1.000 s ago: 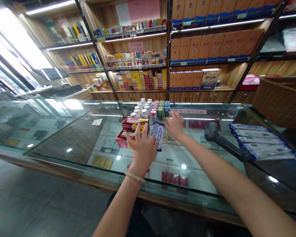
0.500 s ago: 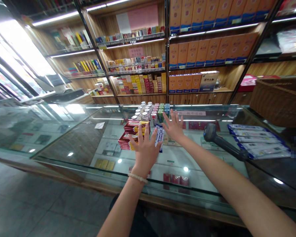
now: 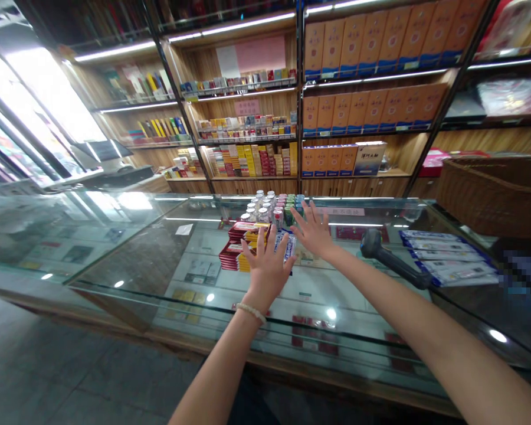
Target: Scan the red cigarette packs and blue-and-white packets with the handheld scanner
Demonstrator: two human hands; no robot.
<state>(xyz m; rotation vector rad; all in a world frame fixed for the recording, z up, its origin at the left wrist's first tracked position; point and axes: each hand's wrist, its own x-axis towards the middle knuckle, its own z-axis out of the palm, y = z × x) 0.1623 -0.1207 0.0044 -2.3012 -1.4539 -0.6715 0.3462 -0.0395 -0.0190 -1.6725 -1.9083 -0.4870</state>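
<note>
My left hand (image 3: 266, 268), fingers spread, is over the near side of red and yellow packets (image 3: 230, 258) stacked on the glass counter; it holds nothing. It partly hides blue and white wrappers (image 3: 288, 243) between my two hands. My right hand (image 3: 313, 231) is also spread and holds nothing. Just beyond it stand small bottles with green, pink and blue colours (image 3: 288, 211). Several white-capped clear containers (image 3: 260, 206) stand in rows behind the packets. I cannot tell whether either palm touches anything.
A black handheld scanner (image 3: 392, 257) lies right of my right hand, its cable trailing rightward. Flat blue and white packets (image 3: 446, 258) lie beyond it, near a brown wicker basket (image 3: 495, 195). The glass counter (image 3: 159, 271) has a long front edge. Stocked shelves (image 3: 248, 159) line the back.
The view has tilted up slightly, so the counter and shelves sit lower in the picture. Both hands stay spread in nearly the same places over the goods.
</note>
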